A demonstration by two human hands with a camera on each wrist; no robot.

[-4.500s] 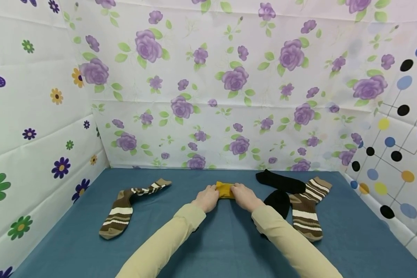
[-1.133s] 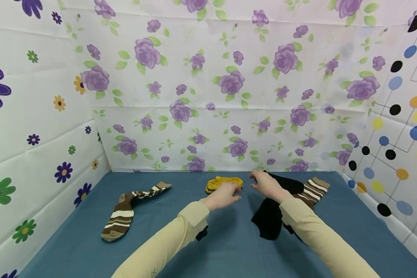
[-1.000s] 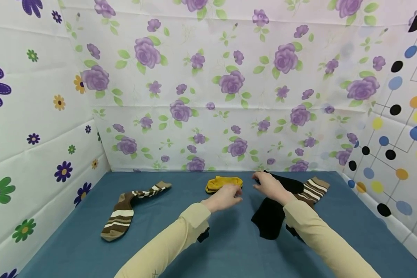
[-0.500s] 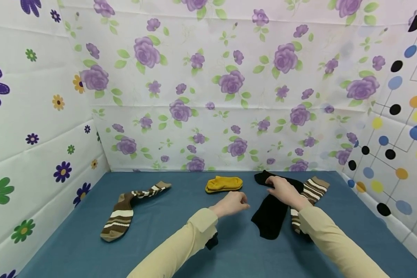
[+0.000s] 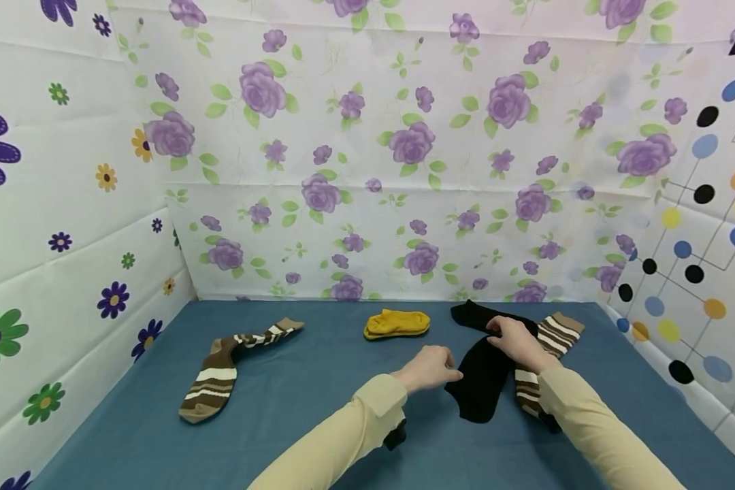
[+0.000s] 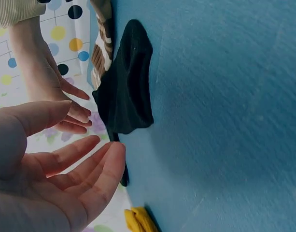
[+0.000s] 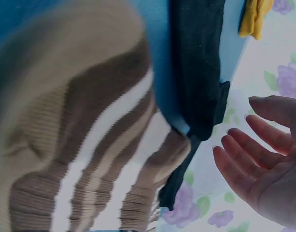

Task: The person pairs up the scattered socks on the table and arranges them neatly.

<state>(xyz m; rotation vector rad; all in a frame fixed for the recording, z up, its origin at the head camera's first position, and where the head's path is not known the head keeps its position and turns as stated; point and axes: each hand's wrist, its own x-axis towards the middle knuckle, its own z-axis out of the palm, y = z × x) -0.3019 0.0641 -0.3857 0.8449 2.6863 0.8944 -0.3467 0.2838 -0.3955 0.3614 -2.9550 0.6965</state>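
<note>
In the head view my left hand (image 5: 430, 368) hovers beside the near end of a black sock (image 5: 480, 388), thumb and fingers parted and nothing in them. My right hand (image 5: 518, 340) is over that sock's far end, beside a second black sock (image 5: 474, 315); whether it touches cannot be told. In the left wrist view the left hand (image 6: 65, 174) has relaxed, slightly bent fingers near the black sock (image 6: 128, 82). The right wrist view shows the right hand (image 7: 268, 154) empty, fingers spread. A brown striped sock (image 5: 527, 391) lies partly under the right forearm.
A folded yellow sock bundle (image 5: 397, 324) lies at the back middle of the blue table cover (image 5: 306, 408). Another brown striped sock (image 5: 211, 378) is stretched out at the left. Patterned cloth walls (image 5: 367, 224) stand behind and at both sides.
Both hands have moved right from the yellow bundle, which they held in the oldest frame and which now lies alone. The left hand has come nearer the black sock; the right hand is lower and farther right.
</note>
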